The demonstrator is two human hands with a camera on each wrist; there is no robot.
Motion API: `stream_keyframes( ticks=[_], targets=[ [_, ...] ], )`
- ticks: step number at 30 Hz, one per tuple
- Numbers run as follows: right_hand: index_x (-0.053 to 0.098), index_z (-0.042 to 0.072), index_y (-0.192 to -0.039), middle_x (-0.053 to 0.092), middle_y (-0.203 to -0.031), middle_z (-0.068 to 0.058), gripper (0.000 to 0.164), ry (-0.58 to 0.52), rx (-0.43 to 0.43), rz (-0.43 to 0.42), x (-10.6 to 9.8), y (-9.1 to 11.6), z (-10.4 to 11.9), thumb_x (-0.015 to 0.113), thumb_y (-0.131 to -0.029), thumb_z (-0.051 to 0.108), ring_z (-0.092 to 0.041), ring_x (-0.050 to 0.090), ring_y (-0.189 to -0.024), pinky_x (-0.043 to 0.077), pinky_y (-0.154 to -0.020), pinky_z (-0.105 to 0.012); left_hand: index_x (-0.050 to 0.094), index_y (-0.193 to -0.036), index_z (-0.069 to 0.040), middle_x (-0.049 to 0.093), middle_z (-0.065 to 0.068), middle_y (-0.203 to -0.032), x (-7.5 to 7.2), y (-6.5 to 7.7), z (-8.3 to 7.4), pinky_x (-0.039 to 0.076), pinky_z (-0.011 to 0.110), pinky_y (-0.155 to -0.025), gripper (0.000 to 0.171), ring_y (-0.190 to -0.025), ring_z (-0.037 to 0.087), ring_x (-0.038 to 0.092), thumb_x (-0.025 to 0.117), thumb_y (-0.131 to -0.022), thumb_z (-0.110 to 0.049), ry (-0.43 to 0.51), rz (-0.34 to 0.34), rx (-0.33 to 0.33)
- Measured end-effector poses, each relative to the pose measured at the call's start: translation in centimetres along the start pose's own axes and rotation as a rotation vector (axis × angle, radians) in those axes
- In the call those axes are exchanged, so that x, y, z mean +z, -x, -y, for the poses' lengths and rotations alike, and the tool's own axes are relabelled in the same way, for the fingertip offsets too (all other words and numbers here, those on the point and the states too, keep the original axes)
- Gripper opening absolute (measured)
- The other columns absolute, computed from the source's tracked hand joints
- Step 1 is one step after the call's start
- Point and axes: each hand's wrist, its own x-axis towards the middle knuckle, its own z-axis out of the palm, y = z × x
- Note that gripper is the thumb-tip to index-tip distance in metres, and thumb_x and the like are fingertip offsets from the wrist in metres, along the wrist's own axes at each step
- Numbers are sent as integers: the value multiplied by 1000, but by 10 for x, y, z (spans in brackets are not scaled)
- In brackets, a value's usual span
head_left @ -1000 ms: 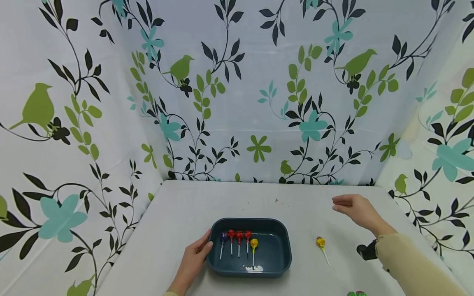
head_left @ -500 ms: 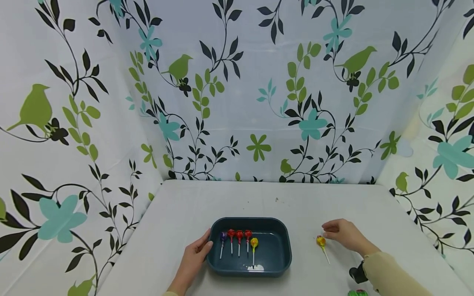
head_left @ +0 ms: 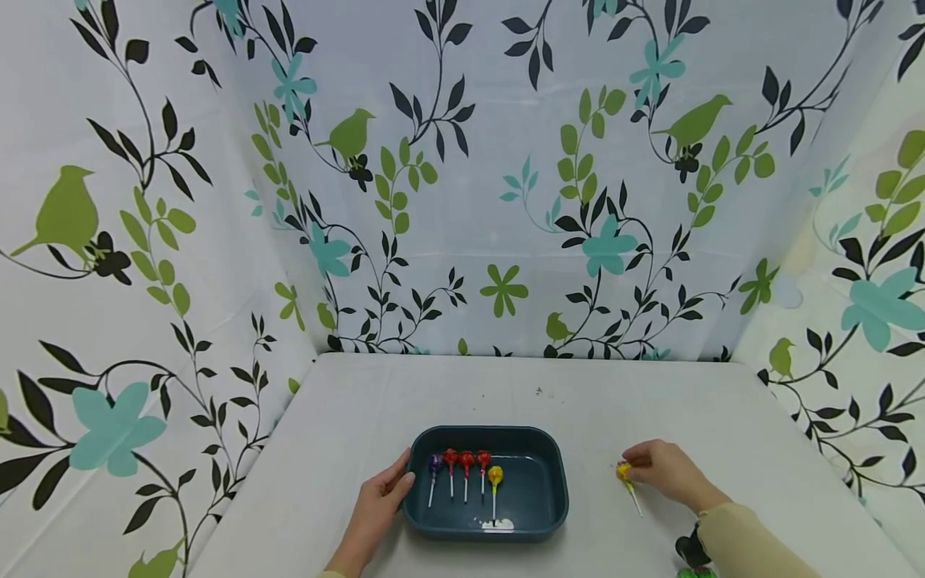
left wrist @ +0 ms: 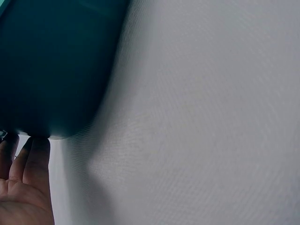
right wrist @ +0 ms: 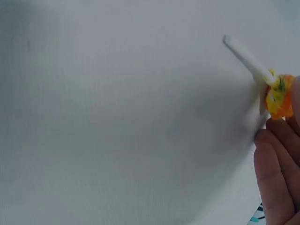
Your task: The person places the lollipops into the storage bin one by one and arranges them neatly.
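Observation:
My right hand (head_left: pixel 668 472) pinches the wrapped yellow-and-orange head of a lollipop (right wrist: pixel 280 96) between thumb and fingers, on the table to the right of the tray. Its white stick points away from the palm in the right wrist view and toward the front in the head view. At the left end of the dark blue-green tray (head_left: pixel 531 498) is my left hand (head_left: pixel 376 502); in the left wrist view its straight fingers (left wrist: pixel 37 161) touch the outer wall. Inside the tray lie a purple lollipop (head_left: pixel 435 466), three red lollipops (head_left: pixel 466 461) and a yellow lollipop (head_left: pixel 495 478).
A green-wrapped thing (head_left: pixel 696 572) shows at the bottom edge near the right sleeve (head_left: pixel 751 542). The white table (head_left: pixel 405 385) is enclosed by patterned cloth (head_left: pixel 499 201) at the back and sides. Inside the tray's front edge is a whitish patch (head_left: pixel 497 524).
My right hand has come down and left from above the table and now grasps the lollipop's head. The left hand and the tray have stayed in place.

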Motion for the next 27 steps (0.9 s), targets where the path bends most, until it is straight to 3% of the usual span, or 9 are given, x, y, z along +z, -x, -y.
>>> stream_keyframes(
  ticks=[8, 17, 27],
  targets=[
    [78, 3, -106, 78, -99, -3, 23, 84, -13, -30, 7, -2, 8, 81, -85, 12, -19, 71, -94, 60, -89, -47, 47, -153, -8, 42, 19, -158, -1, -2, 1, 52, 48, -106, 51, -146, 42, 43, 58, -106, -24, 5, -2, -12],
    [76, 0, -108, 79, -99, -7, 25, -14, -118, -117, -8, 0, 37, 80, -87, 12, -22, 75, -93, 64, -82, -42, 47, -152, -8, 42, 20, -158, 0, 0, -2, 52, 48, -106, 51, -146, 41, 42, 58, -106, -25, 6, -2, -17],
    [76, 3, -112, 79, -100, -5, 25, -102, -184, -110, -12, -2, 83, 78, -90, 15, -20, 75, -93, 64, -87, -43, 47, -153, -8, 42, 19, -158, 0, -1, -1, 51, 48, -107, 51, -146, 41, 42, 58, -106, -25, -1, 2, -16]
  ],
)
